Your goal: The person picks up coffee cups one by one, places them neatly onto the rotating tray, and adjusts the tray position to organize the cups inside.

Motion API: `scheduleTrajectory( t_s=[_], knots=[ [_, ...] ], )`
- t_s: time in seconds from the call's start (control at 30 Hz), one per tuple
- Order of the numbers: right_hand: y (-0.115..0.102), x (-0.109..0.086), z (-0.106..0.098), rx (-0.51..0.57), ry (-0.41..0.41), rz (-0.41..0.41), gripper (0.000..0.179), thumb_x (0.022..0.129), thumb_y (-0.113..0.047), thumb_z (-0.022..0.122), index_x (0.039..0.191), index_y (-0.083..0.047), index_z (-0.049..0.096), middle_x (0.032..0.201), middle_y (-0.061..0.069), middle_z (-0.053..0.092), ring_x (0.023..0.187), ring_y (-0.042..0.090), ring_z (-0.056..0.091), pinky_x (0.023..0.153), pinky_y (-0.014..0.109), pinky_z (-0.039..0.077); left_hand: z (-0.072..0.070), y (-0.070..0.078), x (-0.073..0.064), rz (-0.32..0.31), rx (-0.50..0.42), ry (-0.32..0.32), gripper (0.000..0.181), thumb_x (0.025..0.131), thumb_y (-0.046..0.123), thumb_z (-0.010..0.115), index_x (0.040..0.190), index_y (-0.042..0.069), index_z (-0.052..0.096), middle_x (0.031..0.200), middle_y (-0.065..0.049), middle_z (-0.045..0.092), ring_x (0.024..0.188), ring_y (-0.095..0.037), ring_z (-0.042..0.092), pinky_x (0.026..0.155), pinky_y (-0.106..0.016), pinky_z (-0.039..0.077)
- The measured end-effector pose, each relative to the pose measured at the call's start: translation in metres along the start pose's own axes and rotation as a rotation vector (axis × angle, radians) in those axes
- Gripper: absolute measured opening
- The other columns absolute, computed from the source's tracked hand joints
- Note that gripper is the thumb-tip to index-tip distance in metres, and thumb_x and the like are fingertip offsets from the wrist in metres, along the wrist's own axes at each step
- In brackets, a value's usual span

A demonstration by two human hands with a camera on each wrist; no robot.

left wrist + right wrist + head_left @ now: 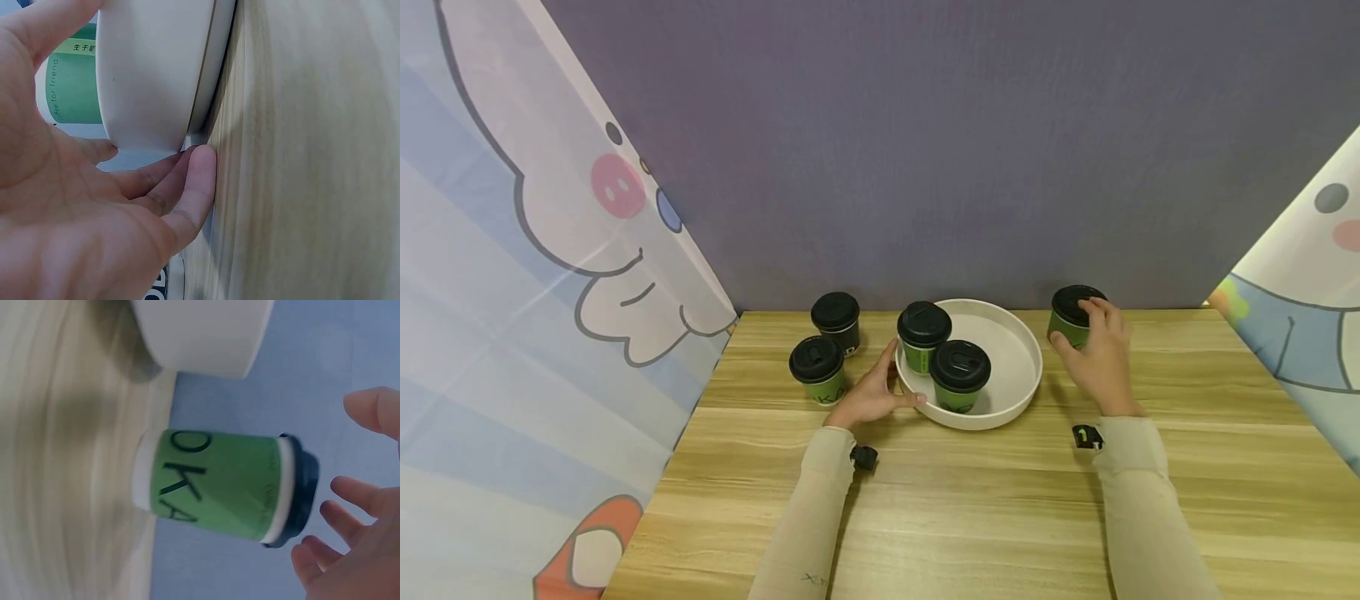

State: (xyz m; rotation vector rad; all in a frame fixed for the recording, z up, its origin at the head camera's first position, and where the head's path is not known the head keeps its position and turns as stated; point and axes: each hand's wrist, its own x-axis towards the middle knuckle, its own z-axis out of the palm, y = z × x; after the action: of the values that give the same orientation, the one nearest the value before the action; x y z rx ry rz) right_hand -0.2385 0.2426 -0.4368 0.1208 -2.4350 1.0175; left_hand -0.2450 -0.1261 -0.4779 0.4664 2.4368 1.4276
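Observation:
At the left side of a round white tray (1018,367), my left hand (872,396) grips the outer wall, its thumb toward the front. The left wrist view shows bent fingers (197,181) low against the tray wall (156,69), close to the tabletop. Two green paper cups with black lids, a rear one (917,354) and a front one (958,387), stand in the tray's left half. My right hand (1101,354) is spread around a third green cup (1067,325) behind the tray's right side. In the right wrist view, its fingertips stand apart from this cup's lid (303,490).
Left of the tray, a black-lidded dark cup (837,321) stands behind a green cup (820,379) on the wooden table (970,508). A grey panel (925,167) rises along the table's back edge. Cartoon-printed curtains (550,333) hang at both sides.

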Motion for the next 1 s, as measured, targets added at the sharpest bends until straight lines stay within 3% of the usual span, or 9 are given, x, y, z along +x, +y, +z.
scheduleTrajectory(
  t_s=[0.3,0.6,1.0],
  knots=[
    [0.014,-0.002,0.001,-0.116,-0.075,0.046,0.079,0.095,-0.019,0.069,0.159,0.001,0.029,0.168,0.025,0.019,0.151,0.058,0.01,0.109,0.082,0.013,-0.001,-0.001,-0.001,0.007,-0.009,-0.001,0.12,0.085,0.035,0.085,0.166,0.022,-0.003,0.154,-0.01,0.05,0.142,-0.025,0.049,0.121,-0.047,0.034],
    [0.021,-0.002,0.004,-0.128,-0.094,0.079,0.086,0.095,-0.02,0.069,0.164,-0.006,0.02,0.167,0.025,0.015,0.133,0.067,0.019,0.096,0.079,0.019,-0.002,-0.003,0.0,0.007,-0.059,-0.006,0.117,0.086,0.033,0.084,0.166,0.03,-0.002,0.155,-0.009,0.049,0.143,-0.024,0.048,0.122,-0.048,0.033],
    [0.017,-0.003,0.0,-0.144,-0.084,0.106,0.071,0.096,-0.021,0.068,0.158,-0.006,0.036,0.162,0.028,0.019,0.126,0.065,0.022,0.094,0.076,0.018,-0.003,-0.004,0.001,0.011,-0.041,0.0,0.114,0.089,0.03,0.081,0.167,0.018,-0.001,0.154,-0.011,0.05,0.143,-0.026,0.048,0.121,-0.049,0.034]
  ],
)
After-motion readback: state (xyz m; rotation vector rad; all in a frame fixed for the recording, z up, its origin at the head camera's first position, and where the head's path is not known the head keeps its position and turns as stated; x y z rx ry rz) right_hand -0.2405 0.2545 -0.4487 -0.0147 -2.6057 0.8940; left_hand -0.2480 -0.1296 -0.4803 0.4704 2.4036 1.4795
